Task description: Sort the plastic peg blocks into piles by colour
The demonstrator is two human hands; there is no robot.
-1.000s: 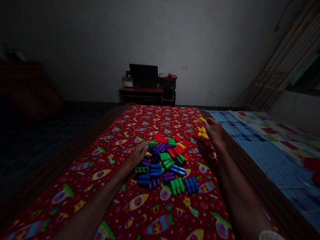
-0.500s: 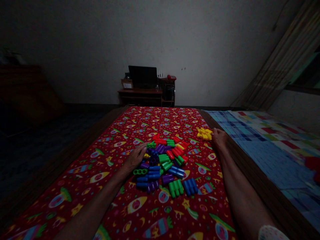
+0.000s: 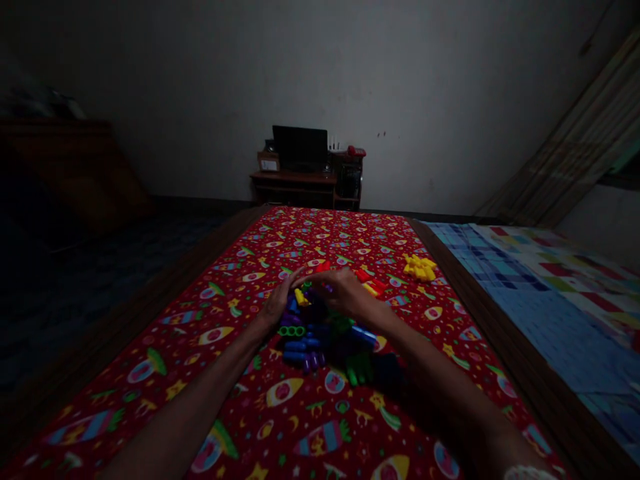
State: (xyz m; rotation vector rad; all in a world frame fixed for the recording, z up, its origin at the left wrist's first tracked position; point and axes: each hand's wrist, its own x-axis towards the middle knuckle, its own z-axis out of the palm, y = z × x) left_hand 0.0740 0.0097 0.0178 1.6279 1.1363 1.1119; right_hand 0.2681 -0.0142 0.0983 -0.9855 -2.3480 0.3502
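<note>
My left hand point(image 3: 276, 303) rests at the left edge of a heap of plastic tube-shaped blocks, its fingers stretched away from me. Across the top of the heap reaches my right hand point(image 3: 343, 290), fingers extended leftward close to the left fingertips. Between the hands shows a yellow block point(image 3: 301, 297); neither hand is plainly gripping it. Near the left hand lie a green block point(image 3: 291, 331) and a purple block point(image 3: 314, 361). Red blocks point(image 3: 373, 283) show beyond the right wrist. The right forearm and its shadow hide or darken much of the heap.
A group of yellow blocks point(image 3: 420, 268) lies apart at the right edge of the red patterned cloth point(image 3: 320, 413). Farther off stands a desk point(image 3: 295, 179) with a monitor point(image 3: 300, 148). Blue checked bedding point(image 3: 480, 273) lies to the right.
My right hand has left the yellow group at the right and swung left over the heap, near my left hand. The left hand stays beside the heap. The view has shifted slightly.
</note>
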